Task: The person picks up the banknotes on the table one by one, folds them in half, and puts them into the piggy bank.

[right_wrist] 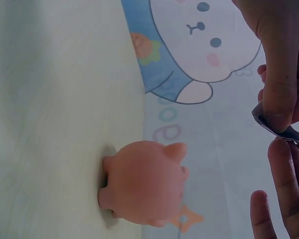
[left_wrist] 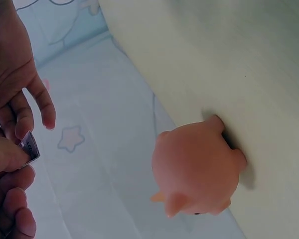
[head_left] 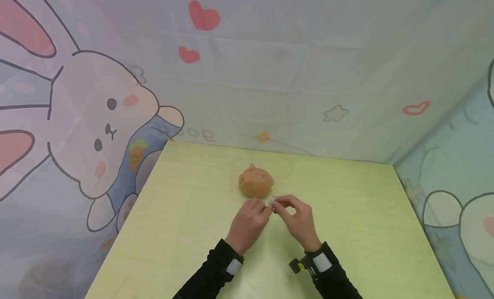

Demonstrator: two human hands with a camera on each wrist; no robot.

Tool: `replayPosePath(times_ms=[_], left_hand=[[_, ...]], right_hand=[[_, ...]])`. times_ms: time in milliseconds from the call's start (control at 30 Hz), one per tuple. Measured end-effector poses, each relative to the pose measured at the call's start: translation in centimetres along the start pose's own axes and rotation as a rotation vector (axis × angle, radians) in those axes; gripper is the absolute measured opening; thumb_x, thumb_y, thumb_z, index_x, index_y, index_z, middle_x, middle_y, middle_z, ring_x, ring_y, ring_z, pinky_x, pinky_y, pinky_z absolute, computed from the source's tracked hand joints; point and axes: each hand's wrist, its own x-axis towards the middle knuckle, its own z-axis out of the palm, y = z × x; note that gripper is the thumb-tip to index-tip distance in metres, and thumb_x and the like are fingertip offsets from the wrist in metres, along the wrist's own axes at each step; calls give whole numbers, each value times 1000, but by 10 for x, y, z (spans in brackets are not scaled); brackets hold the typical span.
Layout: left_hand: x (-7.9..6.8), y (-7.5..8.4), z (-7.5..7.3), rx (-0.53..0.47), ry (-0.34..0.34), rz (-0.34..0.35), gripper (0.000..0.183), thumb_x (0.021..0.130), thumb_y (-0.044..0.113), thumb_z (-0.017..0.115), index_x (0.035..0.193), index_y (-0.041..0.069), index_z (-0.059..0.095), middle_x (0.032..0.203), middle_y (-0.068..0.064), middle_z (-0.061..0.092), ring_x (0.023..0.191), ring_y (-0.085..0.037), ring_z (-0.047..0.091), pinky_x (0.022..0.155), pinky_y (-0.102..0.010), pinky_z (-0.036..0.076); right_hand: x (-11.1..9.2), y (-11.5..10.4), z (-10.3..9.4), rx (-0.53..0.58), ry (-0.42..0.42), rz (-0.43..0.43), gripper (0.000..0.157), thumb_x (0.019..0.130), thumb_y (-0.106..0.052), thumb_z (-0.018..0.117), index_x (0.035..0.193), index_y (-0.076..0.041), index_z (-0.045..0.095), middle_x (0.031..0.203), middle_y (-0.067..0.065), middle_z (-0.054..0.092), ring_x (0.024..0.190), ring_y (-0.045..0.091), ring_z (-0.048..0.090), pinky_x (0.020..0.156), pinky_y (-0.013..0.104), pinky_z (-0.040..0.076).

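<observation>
Between my two hands is a small folded paper note, pale purple-grey with dark print on one face. My left hand pinches it, the thumb pressed flat on the paper and the other fingers curled. From the other side my right hand holds its edge between thumb and forefinger, its outer fingers loosely spread. Just beyond the hands a pink-orange piggy bank stands on its feet, a thin dark line showing on its back. Both wrist views show the piggy bank apart from the fingers.
The pale yellow table runs back to a hanging cloth printed with a rabbit, hearts and stars. Another printed cloth hangs along the right side. A small black device sticks out from the right wrist.
</observation>
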Motion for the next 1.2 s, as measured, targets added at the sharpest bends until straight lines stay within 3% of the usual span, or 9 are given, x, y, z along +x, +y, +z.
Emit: replayPosePath(times_ms=[200, 300, 400, 500, 600, 800, 1200], left_hand=[[-1, 2, 2, -39, 42, -38, 10, 80, 11, 75, 87, 10, 68, 73, 1, 56, 71, -13, 53, 64, -24, 42], [-2, 2, 3, -97, 84, -95, 13, 79, 16, 78, 84, 10, 68, 75, 1, 59, 72, -13, 55, 65, -25, 45], [-2, 1, 4, -238, 120, -206, 15, 79, 20, 78, 82, 10, 68, 78, 2, 62, 74, -13, 56, 68, -24, 47], [-2, -4, 3, -393, 132, -328, 15, 81, 20, 77, 85, 10, 68, 82, 1, 63, 78, -13, 58, 70, -24, 48], [0, -11, 1, -514, 121, -398, 12, 84, 19, 75, 88, 11, 68, 86, 2, 63, 81, -12, 58, 72, -23, 48], [6, -16, 3, -654, 102, -419, 6, 89, 20, 69, 93, 15, 69, 90, 5, 66, 83, -9, 61, 74, -18, 48], [-2, -15, 8, -760, 69, -465, 7, 91, 22, 67, 96, 17, 69, 93, 5, 66, 86, -7, 62, 76, -19, 50]], right_hand=[[6, -27, -5, 0, 25, -17, 7, 87, 2, 67, 94, 3, 68, 77, 13, 70, 66, 28, 67, 62, 15, 47], [8, -33, -7, -8, 27, -27, 7, 87, 4, 66, 94, 4, 68, 76, 15, 69, 67, 29, 66, 63, 15, 46], [9, -33, -8, -16, 21, -48, 8, 87, 4, 66, 94, 3, 68, 78, 14, 69, 68, 29, 66, 65, 16, 47], [7, -15, -7, -40, 2, -80, 8, 89, -1, 66, 96, -4, 70, 83, 6, 71, 70, 20, 67, 67, 18, 48], [5, 2, -6, -94, -17, -133, 11, 89, -5, 67, 98, -9, 70, 86, 1, 71, 71, 13, 66, 69, 18, 49], [5, 5, -5, -160, -49, -214, 16, 86, -4, 70, 100, -11, 70, 90, 0, 71, 75, 11, 66, 73, 21, 51], [5, 4, -3, -216, -39, -240, 15, 85, -6, 72, 99, -12, 70, 92, -1, 71, 83, 14, 65, 77, 22, 50]])
